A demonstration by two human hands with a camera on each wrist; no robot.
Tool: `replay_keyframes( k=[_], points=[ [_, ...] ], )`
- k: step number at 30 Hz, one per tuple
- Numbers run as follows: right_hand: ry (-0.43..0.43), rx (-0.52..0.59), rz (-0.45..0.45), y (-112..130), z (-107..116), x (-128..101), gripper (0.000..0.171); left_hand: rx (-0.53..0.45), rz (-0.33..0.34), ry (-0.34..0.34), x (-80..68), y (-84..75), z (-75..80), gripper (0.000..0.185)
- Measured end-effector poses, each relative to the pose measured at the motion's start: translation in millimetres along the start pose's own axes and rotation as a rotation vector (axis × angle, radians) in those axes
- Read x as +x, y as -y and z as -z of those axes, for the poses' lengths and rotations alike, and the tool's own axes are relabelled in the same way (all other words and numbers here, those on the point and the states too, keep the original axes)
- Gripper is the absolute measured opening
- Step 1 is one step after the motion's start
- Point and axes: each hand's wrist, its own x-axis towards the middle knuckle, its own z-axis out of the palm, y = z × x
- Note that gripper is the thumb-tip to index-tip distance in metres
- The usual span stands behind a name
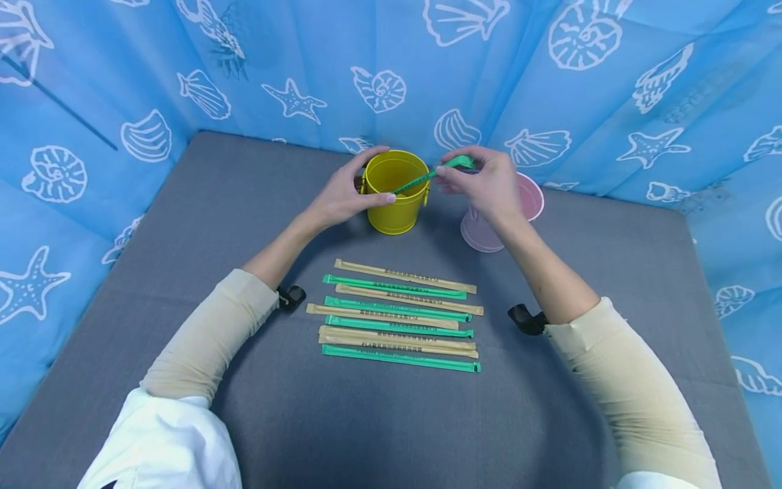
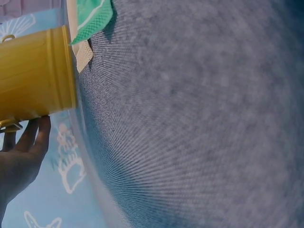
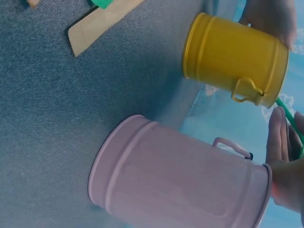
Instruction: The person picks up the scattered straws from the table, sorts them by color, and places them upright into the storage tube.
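A yellow metal bucket (image 1: 394,193) (image 2: 33,80) (image 3: 235,59) stands upright at the back of the grey table (image 1: 244,224). My left hand (image 1: 345,193) grips it at the rim, thumb in front and fingers behind. My right hand (image 1: 482,183) pinches the upper end of a green wrapped stick (image 1: 421,180) (image 3: 285,111). The stick slants down to the left, with its lower end inside the yellow bucket. A pink bucket (image 1: 531,197) (image 3: 175,180) stands just right of the yellow one, partly hidden behind my right hand.
Several green and tan wrapped sticks (image 1: 400,316) lie side by side in a row in the middle of the table, nearer to me than the buckets. A blue curtain with shell prints (image 1: 550,81) closes off the back and both sides.
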Motion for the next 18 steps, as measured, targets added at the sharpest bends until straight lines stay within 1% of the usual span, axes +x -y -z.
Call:
replay_keyframes(
  k=[4, 8, 11, 15, 18],
  points=[
    [-0.010, -0.025, -0.019, 0, 2, -1, 0.036, 0.006, 0.002, -0.002, -0.4, -0.3, 0.3, 0.079],
    [-0.013, 0.027, -0.018, 2, 6, -4, 0.045, 0.010, 0.001, -0.008, -1.6, 0.0, 1.0, 0.080],
    [-0.020, 0.042, -0.013, 3, 12, -10, 0.050, 0.007, 0.000, 0.001, -0.4, 1.1, 0.6, 0.079],
    [-0.046, -0.016, 0.018, 4, 20, -21, 0.050, 0.007, -0.006, 0.015, 1.4, 0.7, 0.0, 0.080],
    [-0.065, -0.058, 0.081, 4, 23, -29, 0.046, 0.025, -0.011, 0.010, 1.0, 0.1, 0.7, 0.080]
  ],
)
